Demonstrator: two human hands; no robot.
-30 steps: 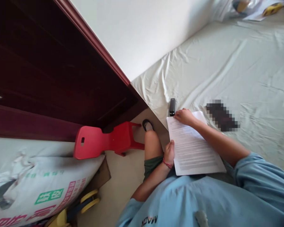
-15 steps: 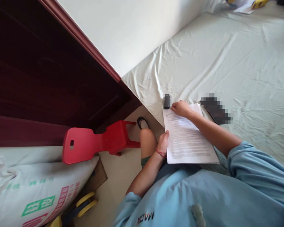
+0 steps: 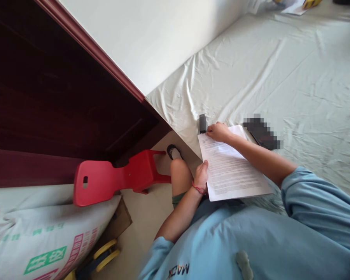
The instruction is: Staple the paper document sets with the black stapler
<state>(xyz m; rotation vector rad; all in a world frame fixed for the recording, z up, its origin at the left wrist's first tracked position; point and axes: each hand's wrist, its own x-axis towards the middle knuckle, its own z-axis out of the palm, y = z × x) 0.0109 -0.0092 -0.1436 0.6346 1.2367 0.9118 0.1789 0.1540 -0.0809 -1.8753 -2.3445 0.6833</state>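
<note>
A stack of printed white papers lies over my lap and the edge of the bed. My left hand is closed on its left edge, thumb on top and the other fingers hidden beneath. At the upper left corner, my right hand has its fingers bent together on the top edge; its forearm crosses the page. Just beyond that corner sits a small black oblong object, perhaps a stapler, close to the right fingertips. A dark flat object, partly blurred out, rests right of the papers.
The bed has a wrinkled pale sheet. A red plastic chair stands on the floor to the left, before a dark wooden panel. A large printed sack lies lower left, beside a cardboard box.
The paper stack has turned slightly, its upper corner shifting left and its lower left corner right. My right hand has moved a little left with the top edge. The view has shifted slightly.
</note>
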